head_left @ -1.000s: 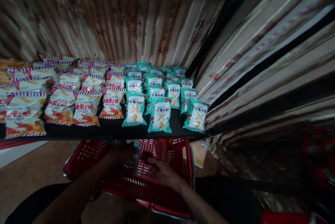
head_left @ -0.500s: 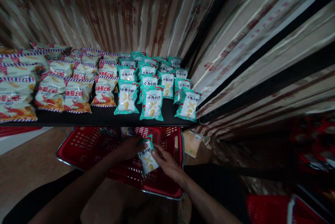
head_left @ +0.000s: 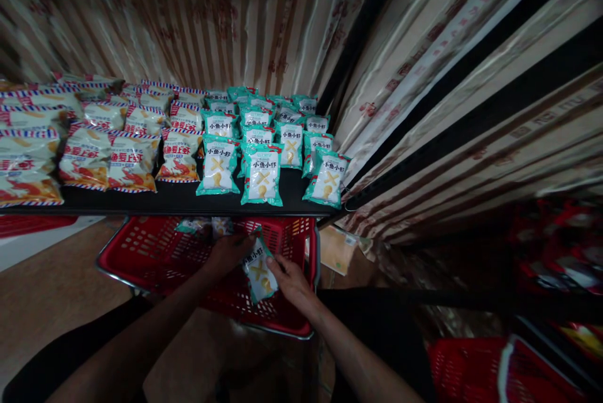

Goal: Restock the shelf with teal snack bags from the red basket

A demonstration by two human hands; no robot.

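Over the red shopping basket (head_left: 155, 265), both hands hold one green-and-white snack bag (head_left: 260, 271), tilted, with yellow pieces printed on its front. My left hand (head_left: 230, 252) is closed on its upper left edge. From the right, my right hand (head_left: 288, 277) pinches its side between thumb and fingers. A few other snack bags (head_left: 192, 226) lie at the far side of the basket, partly under the shelf's edge. On the black shelf (head_left: 221, 203) above, several matching green snack bags (head_left: 261, 177) stand upright in rows.
White-and-orange snack bags (head_left: 132, 161) fill the shelf's left part. A striped curtain (head_left: 226, 26) hangs behind and along the right. Below right are a cardboard box (head_left: 335, 249) on the floor and another red basket (head_left: 464, 368).
The view has shifted slightly, so shelf and basket sit higher and a little left. Both hands keep hold of the same snack bag, which has turned slightly.
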